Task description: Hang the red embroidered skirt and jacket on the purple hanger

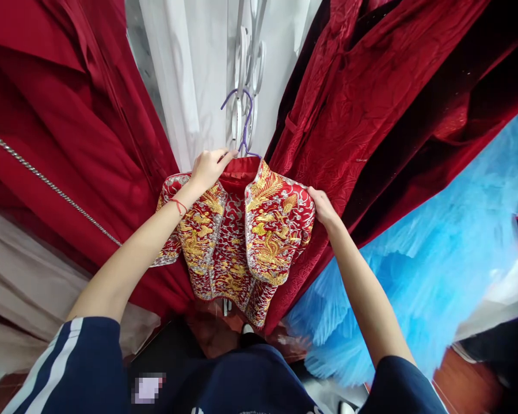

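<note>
Carrying the short red jacket with gold and silver embroidery [265,230] is a thin purple hanger [251,109] rising from its collar; I cannot tell whether the hook catches the white scrolled metal frame [240,57] above the jacket. Below the jacket I see the glossy reddish-brown floor [468,376], with my white-toed shoe [247,329] on it just beneath the jacket's hem, mostly hidden from me.

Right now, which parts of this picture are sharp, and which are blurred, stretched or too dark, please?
In the head view, the embroidered jacket looks fairly sharp; also in the head view, the blue ruffled fabric smears toward the right edge, the upper-right red folds sink into black, and outer shapes look stretched.
</note>
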A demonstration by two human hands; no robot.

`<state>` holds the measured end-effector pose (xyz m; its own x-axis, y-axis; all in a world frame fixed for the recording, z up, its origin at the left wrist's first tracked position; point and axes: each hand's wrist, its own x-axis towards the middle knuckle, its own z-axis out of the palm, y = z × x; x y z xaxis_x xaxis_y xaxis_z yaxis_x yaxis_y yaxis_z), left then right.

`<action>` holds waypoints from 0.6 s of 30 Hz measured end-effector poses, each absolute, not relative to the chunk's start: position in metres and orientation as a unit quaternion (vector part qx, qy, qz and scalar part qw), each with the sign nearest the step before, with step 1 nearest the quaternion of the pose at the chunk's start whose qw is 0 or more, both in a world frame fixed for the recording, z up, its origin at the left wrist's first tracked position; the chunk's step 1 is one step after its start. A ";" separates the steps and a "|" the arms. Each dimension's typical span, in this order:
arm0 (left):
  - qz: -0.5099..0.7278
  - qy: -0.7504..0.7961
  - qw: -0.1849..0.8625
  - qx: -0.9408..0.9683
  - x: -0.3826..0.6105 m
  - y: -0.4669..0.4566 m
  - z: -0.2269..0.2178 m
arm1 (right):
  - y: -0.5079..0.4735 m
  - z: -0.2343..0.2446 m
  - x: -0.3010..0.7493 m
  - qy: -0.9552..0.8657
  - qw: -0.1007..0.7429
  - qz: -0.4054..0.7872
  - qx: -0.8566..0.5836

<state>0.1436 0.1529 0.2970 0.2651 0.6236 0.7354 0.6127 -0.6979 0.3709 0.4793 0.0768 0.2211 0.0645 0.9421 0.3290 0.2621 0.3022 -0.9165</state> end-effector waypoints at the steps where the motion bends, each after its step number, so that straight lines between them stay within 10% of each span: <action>1: 0.474 0.382 0.004 0.793 0.143 0.153 0.298 | 0.074 0.227 0.480 -0.619 0.539 0.270 -0.504; 10: 0.420 0.330 0.152 0.832 0.131 0.159 0.309 | 0.042 0.295 0.446 -0.598 0.418 -0.344 -0.591; 18: 0.381 0.350 0.239 0.822 0.056 0.165 0.265 | -0.014 0.233 0.426 -0.630 0.410 -0.342 -0.564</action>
